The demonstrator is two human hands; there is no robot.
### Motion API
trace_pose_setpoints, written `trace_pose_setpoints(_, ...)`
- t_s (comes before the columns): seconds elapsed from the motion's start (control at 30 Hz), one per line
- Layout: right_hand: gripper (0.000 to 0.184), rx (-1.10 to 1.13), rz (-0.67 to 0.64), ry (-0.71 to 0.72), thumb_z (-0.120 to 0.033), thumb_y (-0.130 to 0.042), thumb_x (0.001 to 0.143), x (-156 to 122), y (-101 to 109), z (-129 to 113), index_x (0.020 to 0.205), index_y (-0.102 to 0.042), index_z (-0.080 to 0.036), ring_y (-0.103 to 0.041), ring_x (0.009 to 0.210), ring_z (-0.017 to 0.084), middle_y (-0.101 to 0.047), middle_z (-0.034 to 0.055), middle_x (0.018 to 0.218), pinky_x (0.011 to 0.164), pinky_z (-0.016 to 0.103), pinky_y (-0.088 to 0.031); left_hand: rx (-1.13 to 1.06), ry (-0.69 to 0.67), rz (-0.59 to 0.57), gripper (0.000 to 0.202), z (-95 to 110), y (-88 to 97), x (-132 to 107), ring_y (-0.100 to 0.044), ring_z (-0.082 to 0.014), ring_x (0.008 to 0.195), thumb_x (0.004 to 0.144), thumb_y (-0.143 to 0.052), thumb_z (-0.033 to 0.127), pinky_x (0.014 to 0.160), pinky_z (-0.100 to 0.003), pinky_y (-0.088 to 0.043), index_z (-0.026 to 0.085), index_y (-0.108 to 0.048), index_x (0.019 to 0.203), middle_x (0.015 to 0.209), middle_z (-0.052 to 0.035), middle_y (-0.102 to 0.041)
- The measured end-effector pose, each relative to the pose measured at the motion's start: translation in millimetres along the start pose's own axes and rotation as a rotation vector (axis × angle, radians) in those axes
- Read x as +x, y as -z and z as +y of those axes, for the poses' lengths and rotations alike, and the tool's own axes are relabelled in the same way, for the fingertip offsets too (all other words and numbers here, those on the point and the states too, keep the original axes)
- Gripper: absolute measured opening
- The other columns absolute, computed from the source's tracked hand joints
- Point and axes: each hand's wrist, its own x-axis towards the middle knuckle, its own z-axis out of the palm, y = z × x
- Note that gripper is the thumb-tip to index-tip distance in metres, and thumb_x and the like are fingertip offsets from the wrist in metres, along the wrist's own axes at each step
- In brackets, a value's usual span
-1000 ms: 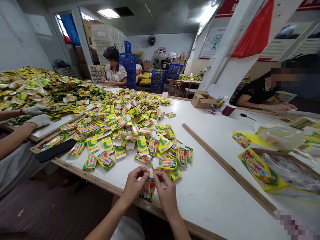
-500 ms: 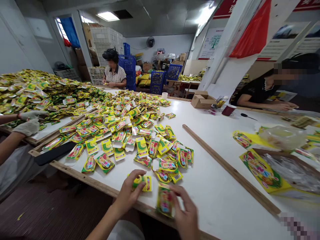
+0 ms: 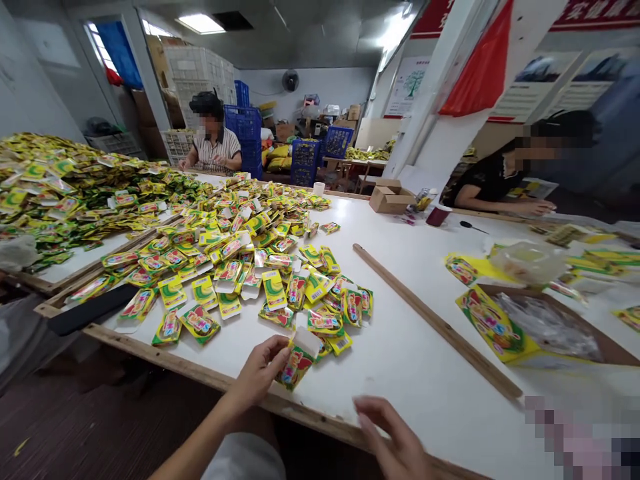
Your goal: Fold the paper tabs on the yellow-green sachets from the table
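My left hand pinches one small yellow-and-green packet by its edge, just above the white table near the front rim. My right hand hovers low at the table's front edge, fingers spread, nothing in it. Just beyond the held packet lies a loose spread of several similar packets, reaching back across the table's left half.
A long wooden strip lies diagonally to the right. A brown tray with clear bags and yellow printed sheets sits far right. A big packet heap covers the left table. One person sits at the far end, another at the right; a cardboard box stands behind.
The packet my right hand held is gone from it, and that hand has dropped toward the front edge. My left hand now holds a packet upright. The gloved hands at left have left view.
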Motion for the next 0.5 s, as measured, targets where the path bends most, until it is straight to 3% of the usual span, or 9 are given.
trace_pose_setpoints(0.1,0.025,0.224,0.035,0.104,-0.038,-0.061,0.083,25.4,-68.5,-12.8,0.102,-0.062,-0.022,-0.068,0.094,0.023,-0.07,0.0091,0.105,0.081,0.032,-0.056,-0.145,-0.007,0.072,0.033,-9.4,-14.2,-6.7,-0.063,-0.0173,0.082,0.09,-0.052,0.045,0.073,-0.028,-0.05,0.024,-0.047,0.116,0.095,-0.0041,-0.066)
trace_pose_setpoints(0.17,0.024,0.304,0.056,0.139,-0.034,-0.059,0.085,35.6,-94.1,-13.4,0.106,-0.057,-0.021,-0.068,0.093,0.022,-0.069,0.0092,0.105,0.08,0.032,-0.056,-0.149,-0.02,0.091,0.036,-15.2,-14.9,-11.3,-0.063,-0.0163,0.084,0.091,-0.051,0.042,0.077,-0.029,-0.051,0.028,-0.04,0.122,0.103,-0.0042,-0.065)
trace_pose_setpoints(0.3,0.023,0.244,0.011,0.215,-0.029,-0.057,0.087,46.3,-100.7,-12.5,0.108,-0.06,-0.021,-0.068,0.089,0.021,-0.07,0.0079,0.103,0.078,0.03,-0.055,-0.012,-0.037,0.046,0.03,-17.3,-4.3,-16.1,-0.062,-0.02,0.099,0.091,-0.052,0.039,0.09,-0.033,-0.048,0.024,-0.052,0.117,0.109,-0.0063,-0.065)
trace_pose_setpoints(0.4,0.017,0.145,-0.08,0.286,-0.028,-0.054,0.088,53.8,-94.7,-19.4,0.096,-0.067,-0.021,-0.068,0.084,0.021,-0.071,0.006,0.092,0.074,0.029,-0.054,0.071,-0.056,0.05,0.023,-15.5,2.0,-11.2,-0.061,-0.0223,0.101,0.09,-0.053,0.037,0.091,-0.034,-0.047,0.021,-0.061,0.105,0.105,-0.007,-0.067)
trace_pose_setpoints(0.5,0.016,0.087,-0.049,0.34,-0.027,-0.054,0.088,61.6,-97.2,-25.8,0.084,-0.069,-0.021,-0.066,0.085,0.022,-0.071,0.0053,0.086,0.078,0.031,-0.053,0.059,-0.092,0.1,0.018,-17.7,2.8,-1.1,-0.06,-0.0236,0.104,0.087,-0.058,0.034,0.092,-0.035,-0.047,0.02,-0.064,0.095,0.102,-0.0071,-0.066)
